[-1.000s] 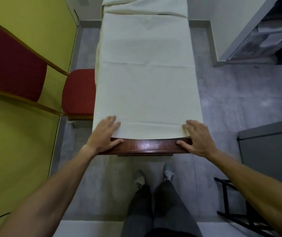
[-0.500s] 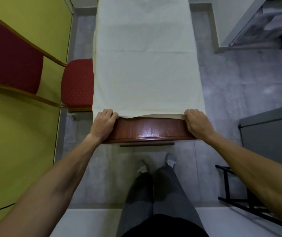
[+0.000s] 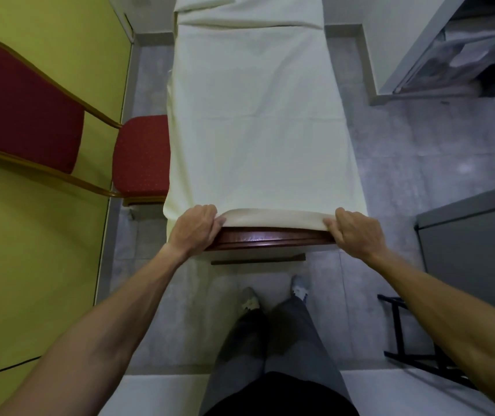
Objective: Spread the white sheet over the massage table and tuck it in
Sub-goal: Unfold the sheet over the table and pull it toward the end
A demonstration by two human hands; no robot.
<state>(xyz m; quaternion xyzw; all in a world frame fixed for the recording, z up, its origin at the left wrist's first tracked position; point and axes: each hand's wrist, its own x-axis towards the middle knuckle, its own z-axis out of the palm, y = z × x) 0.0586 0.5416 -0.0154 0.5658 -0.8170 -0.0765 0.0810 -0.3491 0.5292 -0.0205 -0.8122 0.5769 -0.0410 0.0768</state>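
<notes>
Leftmost: yellow-green wall [image 3: 30, 265] fills the left side. Red padded chair [image 3: 141, 157] with a gold frame stands against it, seat just beside the left edge of the massage table [image 3: 270, 238].

Left hand [image 3: 193, 231]: at the near left corner of the table, fingers curled over, grasping the near hem of the white sheet [image 3: 258, 115]. Knuckles face up; fingertips hidden under the fold.

White sheet: lies lengthwise along the table top, running from the near end to the far end, mostly flat, with faint crease lines across it. Left edge hangs over the table side. Near hem is lifted into a rolled lip between the two hands, just above the glossy dark wood end of the table, which shows bare below it. At the far end, a bunched fold of cloth crosses the table.

Right hand [image 3: 356, 232]: at the near right corner, fingers curled, clutching the same hem.

Near centre, below the table end: two light shoes [image 3: 250, 301] on the grey floor [image 3: 420, 160], dark trousers above them.

Right side: grey cabinet [image 3: 474, 235] near, black stand [image 3: 405, 334] beside it, pale shelf unit [image 3: 438, 55] far right.
</notes>
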